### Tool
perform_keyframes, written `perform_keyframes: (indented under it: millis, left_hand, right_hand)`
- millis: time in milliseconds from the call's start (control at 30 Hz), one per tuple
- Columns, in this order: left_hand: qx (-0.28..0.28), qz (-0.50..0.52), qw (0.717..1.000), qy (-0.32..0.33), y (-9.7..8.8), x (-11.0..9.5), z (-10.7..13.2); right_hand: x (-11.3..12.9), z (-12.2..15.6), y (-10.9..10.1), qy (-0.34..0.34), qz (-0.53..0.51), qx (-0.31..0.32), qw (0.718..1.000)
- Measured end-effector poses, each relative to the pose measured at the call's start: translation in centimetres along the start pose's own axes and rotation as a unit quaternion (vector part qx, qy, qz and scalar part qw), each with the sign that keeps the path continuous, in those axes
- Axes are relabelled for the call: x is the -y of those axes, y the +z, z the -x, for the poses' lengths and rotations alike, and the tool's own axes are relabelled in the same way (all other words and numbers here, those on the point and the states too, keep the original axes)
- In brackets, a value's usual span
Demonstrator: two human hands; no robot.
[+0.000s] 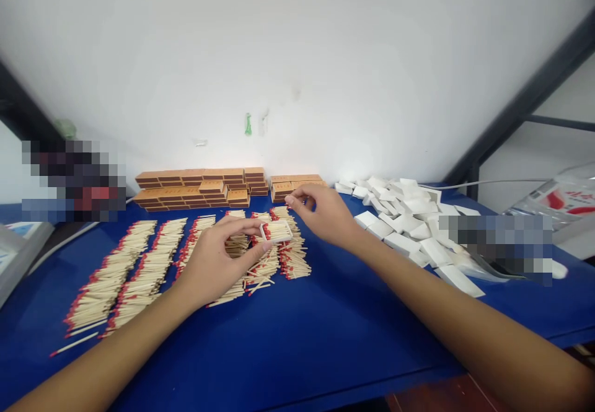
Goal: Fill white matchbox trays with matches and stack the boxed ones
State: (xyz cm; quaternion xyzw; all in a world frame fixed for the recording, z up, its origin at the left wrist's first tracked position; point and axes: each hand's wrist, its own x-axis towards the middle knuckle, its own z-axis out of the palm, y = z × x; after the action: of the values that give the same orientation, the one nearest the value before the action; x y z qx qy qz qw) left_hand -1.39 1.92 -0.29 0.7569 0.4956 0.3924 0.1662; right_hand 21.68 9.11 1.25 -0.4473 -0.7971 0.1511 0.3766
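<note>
My left hand (225,248) grips a small white matchbox tray (289,233) by its left end, between thumb and fingers. Matches (276,230) with red heads lie inside the tray. Just right of and above the tray, my right hand (320,210) is closed in a pinch, near the far end of the rightmost row of matches (295,254). Whatever its fingertips hold, if anything, is too small to make out. More rows of loose matches (109,282) lie to the left, partly hidden behind my left hand and forearm.
Orange-brown matchboxes (186,192) stand stacked along the wall, with a smaller stack (297,183) beside them. A heap of white trays (409,214) lies on the right of the blue table (288,350). A plastic package (562,198) sits at the far right. Some areas are pixelated.
</note>
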Motion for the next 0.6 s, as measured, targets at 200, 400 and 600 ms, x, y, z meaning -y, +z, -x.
perform_keyframes:
  millis: [200,400,600]
  left_hand:
    - [0.017,0.023,0.998,0.051,0.2,-0.3,0.6]
    - [0.014,0.028,0.998,0.054,0.1,-0.6,0.5]
    - [0.006,0.036,0.998,0.053,0.2,-0.6,0.4]
  right_hand:
    - [0.0,-7.6,2.9,-0.127,0.056,0.156,0.978]
    - [1.6,-11.4,6.7,-0.140,0.192,0.212,0.948]
    - [2.2,-10.8,6.3,-0.093,0.199,0.229,0.948]
